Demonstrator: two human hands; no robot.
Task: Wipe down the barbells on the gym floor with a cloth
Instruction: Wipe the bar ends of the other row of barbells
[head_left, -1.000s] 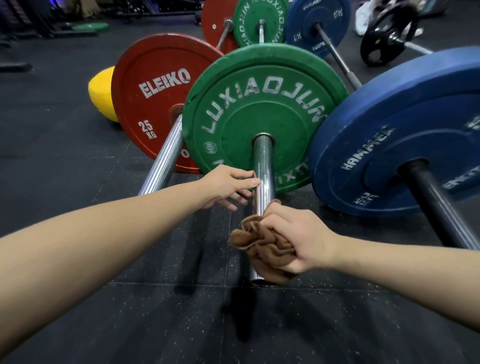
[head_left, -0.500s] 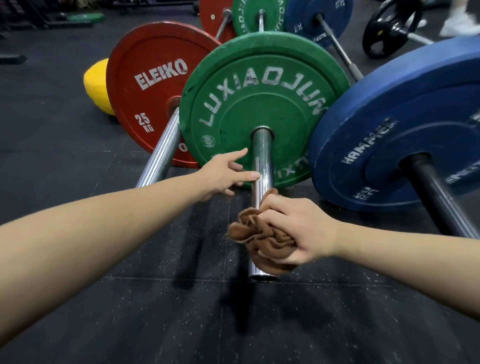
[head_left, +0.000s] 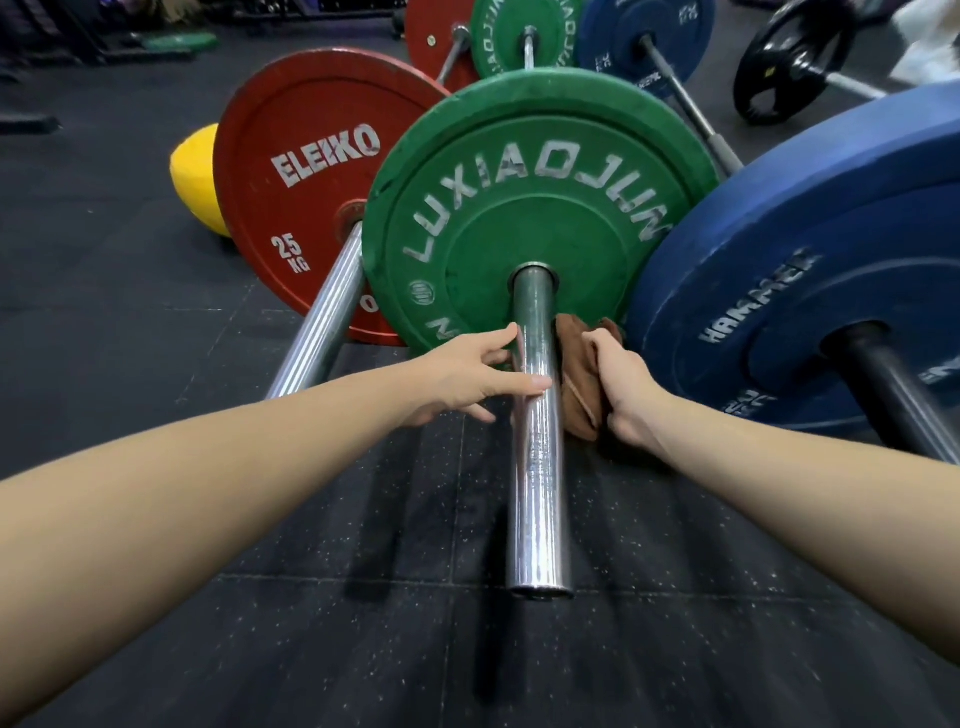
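**Centre of frame:** the chrome sleeve (head_left: 537, 467) of the middle barbell lies on the rubber floor (head_left: 311, 649). It runs from the lower centre up into the green plate (head_left: 540, 208).

**Cloth and hands:** the brown cloth (head_left: 574, 384) is gripped in the right hand (head_left: 623, 400). It is held bunched against the right flank of the sleeve, just below the green plate. The fingers of that hand are curled round the cloth and largely hidden by it. The left hand (head_left: 462, 379) is set at the opposite flank with its fingers (head_left: 493, 344) spread. Its thumb tip touches the chrome and nothing is pinched.

**Hazards, as judged:**
- The right hand is placed in the narrow gap between the sleeve and the blue plate (head_left: 810, 270) at right. The knuckles may be trapped if either bar is rolled sideways by wiping pressure, since only a light touch is offered by the left hand as restraint.
- The cloth is bunched rather than wrapped, so the underside and left flank of the sleeve may be missed.
- A fold may be caught at the collar where the sleeve meets the plate.
- The neighbouring bar of the red plate (head_left: 311, 197), at upper left, may be nudged by the left forearm.
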